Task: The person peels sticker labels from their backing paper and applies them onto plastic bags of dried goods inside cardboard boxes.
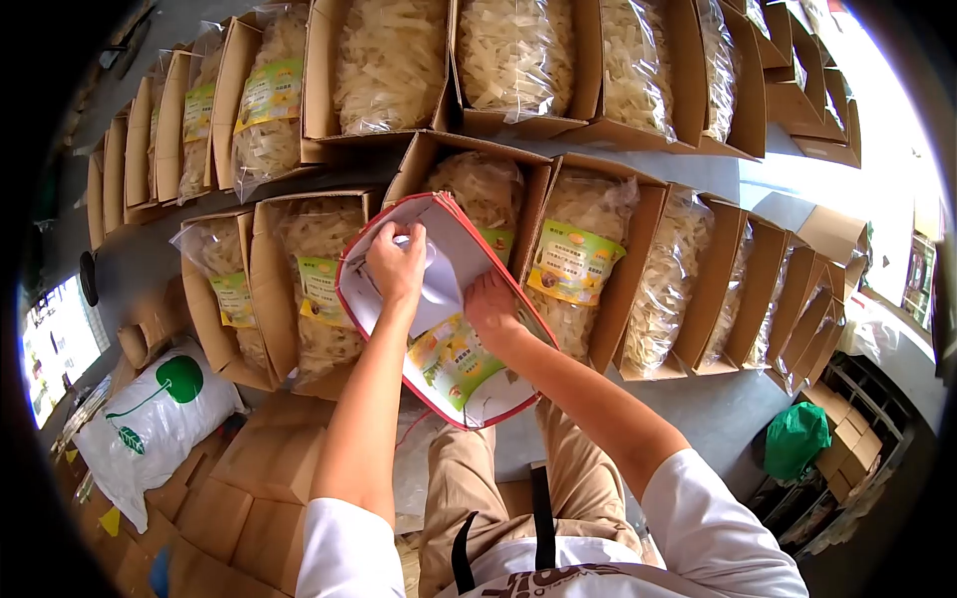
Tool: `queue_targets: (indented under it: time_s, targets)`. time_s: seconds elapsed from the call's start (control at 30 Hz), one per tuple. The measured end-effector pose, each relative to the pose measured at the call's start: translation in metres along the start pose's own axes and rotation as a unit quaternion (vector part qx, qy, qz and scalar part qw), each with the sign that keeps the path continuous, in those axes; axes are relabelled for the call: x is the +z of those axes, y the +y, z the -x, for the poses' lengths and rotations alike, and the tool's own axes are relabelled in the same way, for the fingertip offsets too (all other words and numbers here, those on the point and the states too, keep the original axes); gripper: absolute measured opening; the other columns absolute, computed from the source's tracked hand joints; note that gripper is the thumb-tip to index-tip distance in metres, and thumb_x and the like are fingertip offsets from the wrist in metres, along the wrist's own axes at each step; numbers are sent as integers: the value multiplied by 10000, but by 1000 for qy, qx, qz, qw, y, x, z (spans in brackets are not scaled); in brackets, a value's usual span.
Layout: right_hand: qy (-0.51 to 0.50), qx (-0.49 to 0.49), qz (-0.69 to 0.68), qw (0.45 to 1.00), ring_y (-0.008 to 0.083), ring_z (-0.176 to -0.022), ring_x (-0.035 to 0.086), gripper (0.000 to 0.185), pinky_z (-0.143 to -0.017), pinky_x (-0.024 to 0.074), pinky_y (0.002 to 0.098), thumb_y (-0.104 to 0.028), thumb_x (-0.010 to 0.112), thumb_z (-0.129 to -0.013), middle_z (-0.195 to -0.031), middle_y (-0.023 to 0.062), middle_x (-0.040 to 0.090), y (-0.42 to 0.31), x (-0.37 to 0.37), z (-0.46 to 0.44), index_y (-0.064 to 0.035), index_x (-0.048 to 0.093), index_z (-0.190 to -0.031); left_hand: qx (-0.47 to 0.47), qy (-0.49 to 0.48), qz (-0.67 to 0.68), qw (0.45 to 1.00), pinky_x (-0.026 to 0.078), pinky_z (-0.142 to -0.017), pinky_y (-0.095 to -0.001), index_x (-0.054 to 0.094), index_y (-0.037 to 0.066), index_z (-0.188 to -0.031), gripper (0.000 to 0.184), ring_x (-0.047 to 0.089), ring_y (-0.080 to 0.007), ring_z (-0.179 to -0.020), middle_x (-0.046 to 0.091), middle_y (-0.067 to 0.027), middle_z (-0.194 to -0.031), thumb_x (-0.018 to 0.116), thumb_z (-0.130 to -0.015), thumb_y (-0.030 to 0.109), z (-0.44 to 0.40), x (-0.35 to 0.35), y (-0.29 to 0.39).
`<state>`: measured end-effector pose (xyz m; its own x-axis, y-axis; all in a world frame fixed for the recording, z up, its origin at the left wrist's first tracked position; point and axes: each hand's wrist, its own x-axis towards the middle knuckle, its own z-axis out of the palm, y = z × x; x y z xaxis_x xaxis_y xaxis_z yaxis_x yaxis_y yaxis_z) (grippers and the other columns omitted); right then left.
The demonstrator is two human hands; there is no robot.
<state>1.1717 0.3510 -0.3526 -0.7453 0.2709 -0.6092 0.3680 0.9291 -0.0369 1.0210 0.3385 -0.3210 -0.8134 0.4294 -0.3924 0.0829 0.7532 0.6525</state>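
Observation:
A box with a red rim and white inside (351, 283) is tilted in front of my body. Green and yellow printed labels (454, 361) lie in its lower part. My left hand (397, 261) is inside the box, its fingers closed on a thin white piece (439, 279), perhaps paper or film. My right hand (490, 307) reaches in from the other side, beside that white piece and just above the labels. Its fingers seem to lie flat against the inside. Behind the box stands a carton with a clear bag of pale, flat strips (478, 187).
Rows of open cartons hold similar bags; one nearby bag (576, 261) bears a green and yellow label. A white sack with a green print (159, 409) lies at the left by flattened cardboard (269, 448). A green bag (796, 441) hangs by a rack at the right.

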Motion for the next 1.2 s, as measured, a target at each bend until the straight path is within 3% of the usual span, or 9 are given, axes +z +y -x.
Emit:
queue_targets:
  time_s: [0.1, 0.23, 0.37, 0.53, 0.63, 0.8, 1.0, 1.13, 1.2]
  targets:
    - [24, 43, -120, 992, 236, -993, 542, 146, -848, 408, 407, -117, 600, -701, -955, 124, 599, 0, 4, 30, -44, 614, -827, 185, -29, -98, 977, 305, -941, -481, 393, -25, -1223, 619, 270, -393, -1249, 347, -255, -1335, 642, -762, 303, 17, 25, -28]
    - [77, 46, -238, 967, 274, -689, 634, 148, -554, 491, 356, -21, 587, -686, -711, 111, 615, 14, -18, 76, -30, 543, -827, 228, -116, -208, 944, 226, -1075, -455, 234, 21, -1388, 715, 97, -395, -1354, 211, -232, -1435, 599, -822, 263, 42, 28, -46]
    - [64, 80, -326, 940, 305, -744, 611, 155, -607, 496, 353, 13, 558, -697, -775, 127, 593, 27, -24, 98, -21, 523, -844, 341, -82, -131, 927, 311, -1053, -395, 315, 68, -1369, 560, 255, -319, -1326, 240, -117, -1456, 543, -869, 173, 40, -11, -21]
    - [232, 29, -297, 926, 276, -858, 573, 246, -681, 489, 340, -3, 530, -718, -901, 133, 543, 28, -34, 101, 4, 551, -963, 388, -8, -183, 903, 367, -994, -370, 473, 51, -1264, 463, 395, -280, -1245, 435, -115, -1337, 604, -833, 157, 60, -50, 3]
    - [296, 30, -257, 920, 269, -893, 553, 292, -716, 483, 344, -30, 519, -739, -911, 117, 530, 30, -49, 111, -3, 563, -1026, 317, -64, -149, 934, 412, -856, -367, 608, 57, -1082, 312, 541, -251, -962, 618, -86, -1017, 644, -778, 117, 91, -59, 15]
    - [237, 4, -359, 903, 278, -873, 561, 258, -724, 473, 358, -69, 556, -757, -862, 101, 561, 39, -56, 144, -30, 586, -1010, 392, -168, -154, 891, 398, -876, -360, 646, 73, -975, 260, 502, -252, -1021, 641, -27, -965, 661, -716, 84, 146, -49, 33]
    - [264, 115, -562, 776, 331, -708, 595, 129, -629, 474, 389, -98, 630, -783, -781, 145, 612, 49, -81, 204, -2, 628, -870, 265, -206, -27, 942, 406, -811, -390, 629, 50, -789, 108, 510, -281, -913, 614, -63, -769, 657, -687, 25, 184, -35, 49]
    - [287, 137, -574, 755, 322, -697, 595, 176, -619, 477, 383, -60, 617, -781, -780, 148, 608, 54, -85, 242, -10, 646, -947, 334, -38, -47, 941, 462, -697, -329, 626, -19, -800, 159, 574, -222, -795, 595, -88, -729, 713, -699, 68, 228, -43, 97]
    - [325, 104, -487, 804, 296, -724, 588, 187, -633, 483, 346, -62, 624, -772, -806, 129, 607, 54, -77, 255, -19, 649, -952, 45, -312, 68, 947, 463, -623, -290, 630, -14, -782, 208, 593, -172, -660, 626, -73, -679, 713, -762, 175, 249, -48, 105]
